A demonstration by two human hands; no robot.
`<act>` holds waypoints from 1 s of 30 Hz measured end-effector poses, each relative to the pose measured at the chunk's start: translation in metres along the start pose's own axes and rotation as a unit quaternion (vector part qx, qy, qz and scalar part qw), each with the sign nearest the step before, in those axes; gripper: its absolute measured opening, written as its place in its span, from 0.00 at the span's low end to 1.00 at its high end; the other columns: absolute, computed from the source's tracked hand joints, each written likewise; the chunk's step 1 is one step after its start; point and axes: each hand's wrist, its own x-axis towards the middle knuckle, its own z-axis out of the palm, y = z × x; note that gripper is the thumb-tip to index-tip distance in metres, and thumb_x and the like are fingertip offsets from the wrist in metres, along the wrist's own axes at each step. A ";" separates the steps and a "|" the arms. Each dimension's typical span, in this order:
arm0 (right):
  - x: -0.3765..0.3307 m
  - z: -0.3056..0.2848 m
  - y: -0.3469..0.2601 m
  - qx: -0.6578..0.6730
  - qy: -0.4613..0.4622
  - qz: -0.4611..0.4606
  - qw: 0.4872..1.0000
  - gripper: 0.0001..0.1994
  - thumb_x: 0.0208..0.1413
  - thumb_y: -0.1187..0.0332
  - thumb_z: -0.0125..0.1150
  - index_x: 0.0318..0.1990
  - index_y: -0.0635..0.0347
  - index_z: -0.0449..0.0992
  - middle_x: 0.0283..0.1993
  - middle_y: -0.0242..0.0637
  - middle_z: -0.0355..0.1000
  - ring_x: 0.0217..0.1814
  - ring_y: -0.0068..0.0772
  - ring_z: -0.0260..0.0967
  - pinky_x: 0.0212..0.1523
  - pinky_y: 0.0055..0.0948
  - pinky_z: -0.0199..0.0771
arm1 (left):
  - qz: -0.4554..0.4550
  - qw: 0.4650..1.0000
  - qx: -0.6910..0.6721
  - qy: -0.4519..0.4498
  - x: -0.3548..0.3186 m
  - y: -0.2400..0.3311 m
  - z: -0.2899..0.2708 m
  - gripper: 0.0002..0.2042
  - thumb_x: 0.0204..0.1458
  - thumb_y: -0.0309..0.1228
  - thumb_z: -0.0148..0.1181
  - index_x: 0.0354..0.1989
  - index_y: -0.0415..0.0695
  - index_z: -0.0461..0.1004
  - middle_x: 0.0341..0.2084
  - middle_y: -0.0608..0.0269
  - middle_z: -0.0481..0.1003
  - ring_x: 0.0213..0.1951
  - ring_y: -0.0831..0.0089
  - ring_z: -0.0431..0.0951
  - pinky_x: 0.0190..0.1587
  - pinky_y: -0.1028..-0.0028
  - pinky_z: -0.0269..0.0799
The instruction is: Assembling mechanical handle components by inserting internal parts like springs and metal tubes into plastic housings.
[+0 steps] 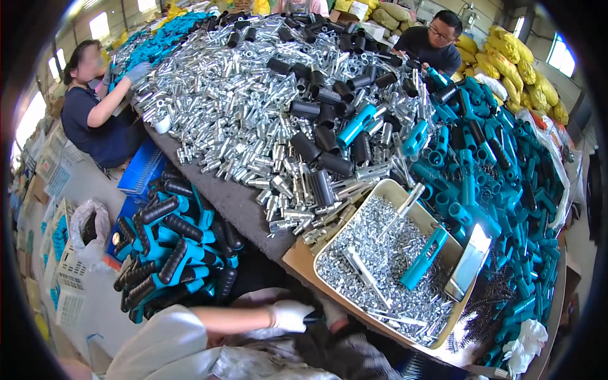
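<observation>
Down at the near edge, our left hand (290, 315) in a white glove is curled around a dark handle (311, 318) whose long axis runs left to right, pointing right toward our right hand (334, 315). That hand is mostly hidden, so we cannot tell its grip. Just beyond sits the tray (380, 187) of small silver bits, a teal tube (422, 258) lying slantwise in it. Farther off, the big silver heap (240, 101).

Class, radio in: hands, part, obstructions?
Left hand, white-gloved, on a dark part near the lap. Right hand hidden. Tray of small metal pieces straight ahead.
</observation>
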 end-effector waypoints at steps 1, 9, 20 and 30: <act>0.004 0.001 -0.050 0.021 -0.049 0.083 0.995 0.23 0.68 0.53 0.46 0.62 0.56 0.71 0.68 0.50 0.64 0.70 0.50 0.59 0.73 0.41 0.52 | -0.133 0.991 0.016 -0.002 -0.015 0.000 0.015 0.21 0.46 0.38 0.60 0.48 0.42 0.74 0.35 0.43 0.79 0.37 0.45 0.80 0.41 0.52 0.75; 0.008 -0.042 -0.139 -0.004 -0.020 0.154 0.988 0.20 0.69 0.57 0.44 0.56 0.59 0.74 0.57 0.55 0.72 0.62 0.63 0.65 0.63 0.52 0.62 | -0.198 0.967 -0.041 0.157 0.003 -0.017 0.067 0.17 0.48 0.34 0.53 0.44 0.38 0.75 0.30 0.41 0.80 0.34 0.44 0.81 0.36 0.49 0.75; 0.000 -0.021 -0.115 -0.152 0.044 0.091 0.983 0.16 0.67 0.58 0.47 0.53 0.53 0.77 0.54 0.54 0.74 0.57 0.55 0.70 0.59 0.47 0.67 | -0.186 0.966 0.002 0.179 0.002 -0.009 0.061 0.16 0.49 0.32 0.53 0.45 0.38 0.72 0.30 0.42 0.79 0.33 0.44 0.81 0.35 0.49 0.75; 0.000 -0.018 -0.104 -0.179 0.163 0.021 0.970 0.17 0.59 0.62 0.57 0.47 0.68 0.79 0.48 0.57 0.77 0.55 0.57 0.72 0.57 0.44 0.70 | -0.146 0.957 -0.022 0.249 0.011 -0.014 0.084 0.14 0.49 0.33 0.54 0.40 0.38 0.75 0.27 0.43 0.79 0.29 0.45 0.81 0.31 0.52 0.75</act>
